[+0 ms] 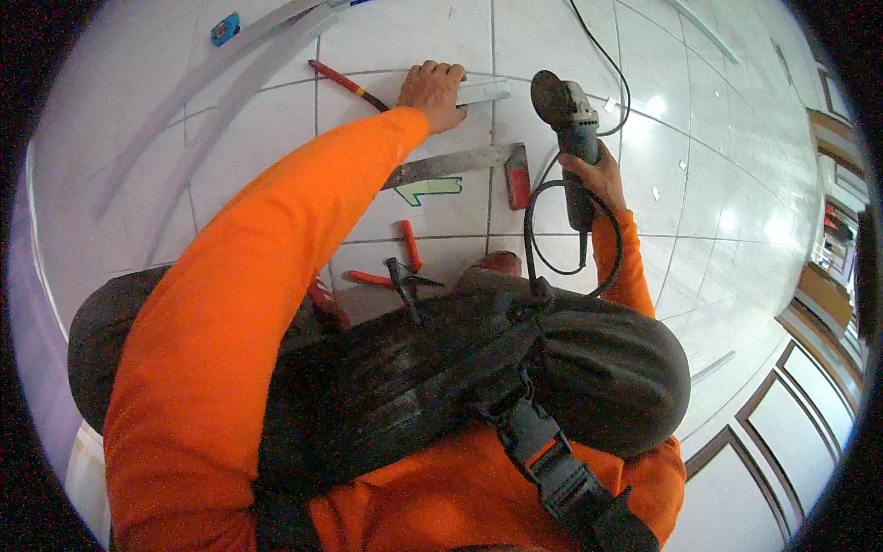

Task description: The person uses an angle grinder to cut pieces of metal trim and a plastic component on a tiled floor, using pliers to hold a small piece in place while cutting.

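Note:
My left hand point(434, 96) reaches forward over the tiled floor, its fingers closed on a short silvery metal piece point(485, 92) that juts out to the right. To the right of it, my right hand point(598, 175) grips the body of an angle grinder point(578, 138). The grinder's round disc points away from me, and whether it spins cannot be told. Its black cord point(530, 221) loops around my right wrist. Between my arms lies a hammer point(518, 177) with a red-marked head, its handle partly under my left sleeve. A green angular shape point(428, 190) is beside the handle.
A red-and-yellow-handled tool point(345, 83) lies left of my left hand. Red-handled pliers point(409, 247) rest near my knees. Long metal profiles point(207, 78) and a blue tape measure point(224, 29) are at the far left. Small scraps point(656, 193) dot the right; panelled doors point(736, 488) stand beyond.

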The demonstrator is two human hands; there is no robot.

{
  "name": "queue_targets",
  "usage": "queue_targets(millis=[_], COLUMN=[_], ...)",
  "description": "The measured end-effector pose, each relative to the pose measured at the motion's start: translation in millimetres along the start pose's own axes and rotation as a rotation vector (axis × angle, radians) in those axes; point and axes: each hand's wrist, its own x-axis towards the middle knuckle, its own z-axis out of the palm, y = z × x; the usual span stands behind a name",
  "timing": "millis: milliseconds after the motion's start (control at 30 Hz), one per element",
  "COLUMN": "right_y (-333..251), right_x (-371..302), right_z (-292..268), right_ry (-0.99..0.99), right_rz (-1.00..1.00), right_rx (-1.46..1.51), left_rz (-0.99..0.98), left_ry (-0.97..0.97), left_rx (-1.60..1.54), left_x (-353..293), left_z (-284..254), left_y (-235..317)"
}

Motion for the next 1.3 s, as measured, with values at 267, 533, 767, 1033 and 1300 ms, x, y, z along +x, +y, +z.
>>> queue_targets(millis=[267, 533, 767, 1033, 1300], right_y=[-1, 9, 34, 31, 25], right_x=[8, 8, 19, 12, -3], right_z=[10, 3, 0, -2, -6], right_ry=[-0.001, 0.007, 0.078, 0.058, 0.128], right_rz=[0.002, -0.07, -0.051, -0.076, -0.017], right_rx=[-0.016, 0.1, 0.095, 0.201, 0.187], left_rz=[0.048, 0.203, 0.167, 0.203, 0.126], left_ry=[-0.078, -0.245, -0.246, -0.26, -0.166], left_rx=[-0.013, 0.343, 0.327, 0.281, 0.134], left_x=[-1, -83, -114, -120, -89], left_z=[-32, -82, -69, -40, -24], left_y=[-45, -137, -122, -94, -92])
